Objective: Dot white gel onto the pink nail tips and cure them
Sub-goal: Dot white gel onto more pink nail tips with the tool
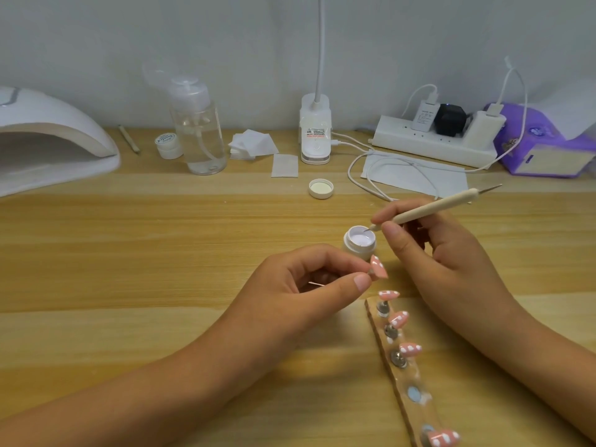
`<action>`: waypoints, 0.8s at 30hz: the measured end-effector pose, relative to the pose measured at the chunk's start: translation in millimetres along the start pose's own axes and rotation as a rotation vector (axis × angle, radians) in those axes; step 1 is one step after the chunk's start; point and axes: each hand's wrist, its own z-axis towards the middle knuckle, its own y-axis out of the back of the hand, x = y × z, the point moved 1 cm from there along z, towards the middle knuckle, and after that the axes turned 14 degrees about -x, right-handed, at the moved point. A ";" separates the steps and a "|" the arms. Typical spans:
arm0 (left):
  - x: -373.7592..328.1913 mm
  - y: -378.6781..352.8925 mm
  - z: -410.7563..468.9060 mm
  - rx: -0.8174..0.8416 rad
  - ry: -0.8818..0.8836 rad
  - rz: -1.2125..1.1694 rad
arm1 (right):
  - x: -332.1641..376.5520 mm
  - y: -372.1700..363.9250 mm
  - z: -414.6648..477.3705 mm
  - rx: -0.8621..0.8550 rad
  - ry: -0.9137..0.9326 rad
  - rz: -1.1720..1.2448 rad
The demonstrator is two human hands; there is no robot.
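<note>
My left hand (303,285) pinches the small stand of a pink nail tip (378,268) that carries white dots, holding it just in front of the open white gel pot (359,241). My right hand (432,250) grips a cream dotting tool (432,207) like a pen, its metal point dipped into the white gel. A clear holder strip (404,375) lies at the lower right; several pink dotted tips stand on it, among them one at its far end (388,295) and one at its near end (444,437). One magnet spot on the strip is bare.
A white curing lamp (48,140) sits at the far left. At the back stand a pump bottle (198,130), a small closed jar (167,145), wipes (254,145), a clip lamp base (315,133), a power strip (435,140) and a purple tissue pack (541,146). The pot's lid (321,188) lies nearby.
</note>
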 end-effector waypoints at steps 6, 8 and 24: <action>0.7 0.2 0.0 0.004 -0.007 0.010 | -0.8 -2.5 -0.4 0.038 0.114 -0.072; 0.8 0.1 0.1 0.009 -0.009 0.006 | -1.6 -2.8 0.2 0.052 0.101 -0.084; -0.6 -0.6 0.7 -0.021 0.028 -0.107 | 3.3 3.1 1.9 -0.047 -0.068 0.157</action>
